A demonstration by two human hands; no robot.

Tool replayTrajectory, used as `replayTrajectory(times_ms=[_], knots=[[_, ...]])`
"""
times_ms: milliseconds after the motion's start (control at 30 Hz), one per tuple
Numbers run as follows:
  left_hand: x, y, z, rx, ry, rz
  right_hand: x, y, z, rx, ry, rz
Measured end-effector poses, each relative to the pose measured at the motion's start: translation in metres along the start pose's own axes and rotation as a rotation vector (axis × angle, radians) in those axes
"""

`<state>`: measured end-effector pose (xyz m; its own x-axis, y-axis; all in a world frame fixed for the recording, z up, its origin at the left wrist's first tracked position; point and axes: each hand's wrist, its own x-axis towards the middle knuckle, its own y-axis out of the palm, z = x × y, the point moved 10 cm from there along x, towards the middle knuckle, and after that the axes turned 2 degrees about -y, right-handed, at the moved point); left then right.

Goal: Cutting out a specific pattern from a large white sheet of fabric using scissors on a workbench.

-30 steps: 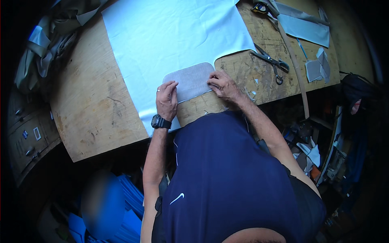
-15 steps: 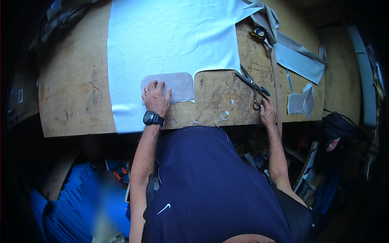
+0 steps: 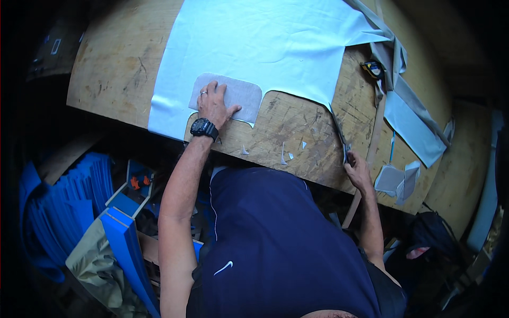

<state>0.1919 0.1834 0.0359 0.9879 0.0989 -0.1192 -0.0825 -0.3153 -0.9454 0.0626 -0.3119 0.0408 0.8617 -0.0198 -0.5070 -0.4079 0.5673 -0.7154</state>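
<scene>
My left hand (image 3: 213, 104), a dark watch at its wrist, lies with fingers spread on a grey fabric piece (image 3: 245, 95) with rounded corners. That piece rests on the near edge of a large pale blue-white sheet of fabric (image 3: 254, 45), which has a rounded cut-out beside it. To the right, my right hand (image 3: 358, 170) is closed around the handles of a pair of scissors (image 3: 340, 132). The scissors stand nearly edge-on, blades pointing away from me, with the tips by the sheet's near right corner. My fingers partly hide the handles.
Small white scraps (image 3: 283, 153) lie on the wooden table (image 3: 116, 79). A tape measure (image 3: 373, 69), a wooden strip (image 3: 375, 130), a blue pen (image 3: 392, 147) and grey fabric pieces (image 3: 389, 180) are at right. Blue sheets (image 3: 69, 196) stand below the table's left side.
The view has turned, so the table appears tilted. My right hand has turned the scissors from flat and partly open to nearly edge-on. My left hand remains on the grey piece.
</scene>
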Motion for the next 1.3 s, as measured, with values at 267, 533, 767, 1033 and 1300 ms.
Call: replayTrajectory(times_ms=[267, 533, 767, 1033, 1300], knots=[[-0.006, -0.004, -0.004, 0.012, 0.043, -0.001, 0.002, 0.05, 0.048, 0.361, 0.03, 0.686], [-0.001, -0.002, 0.003, 0.026, -0.016, 0.166, 0.068, 0.101, 0.116, 0.129, -0.089, 1.048], [-0.005, -0.005, 0.007, -0.001, 0.032, 0.11, 0.072, 0.113, 0.136, 0.123, -0.137, 1.113], [0.0, 0.0, 0.009, 0.021, 0.075, 0.147, 0.064, 0.112, 0.114, 0.178, -0.126, 1.105], [0.002, -0.001, 0.011, 0.032, 0.067, 0.175, 0.073, 0.113, 0.117, 0.085, -0.135, 1.102]])
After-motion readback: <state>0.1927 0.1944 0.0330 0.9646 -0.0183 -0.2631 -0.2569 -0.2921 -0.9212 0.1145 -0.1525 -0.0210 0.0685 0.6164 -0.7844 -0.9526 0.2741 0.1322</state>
